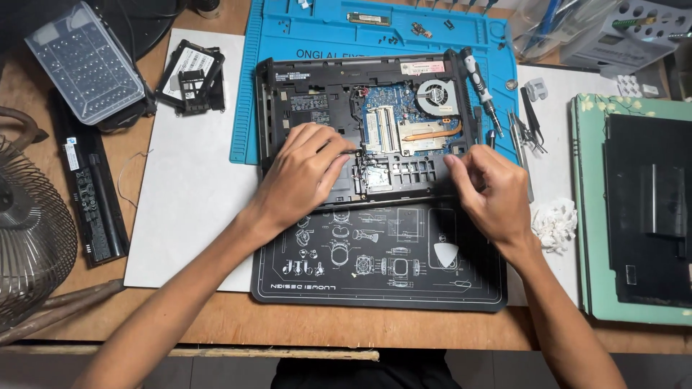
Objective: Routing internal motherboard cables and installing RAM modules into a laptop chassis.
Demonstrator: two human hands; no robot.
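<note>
An opened black laptop base (317, 97) lies bottom-up on a blue work mat (389, 32), its blue circuit board, copper heat pipe and round fan (437, 97) exposed. My left hand (303, 176) rests flat on the laptop's near left part, fingers spread toward the middle. My right hand (494, 191) is at the near right corner of the laptop, fingertips pinched on its edge. Whether they hold a small part is hidden.
A black printed mat (378, 270) lies under my wrists. A screwdriver (481, 86) and tweezers (530, 126) lie right of the laptop, with a crumpled tissue (555, 223) and a green mat holding a black cover (649, 209). Left: laptop battery (94, 194), clear bit case (86, 65), drive caddy (193, 78), wire fan (29, 230).
</note>
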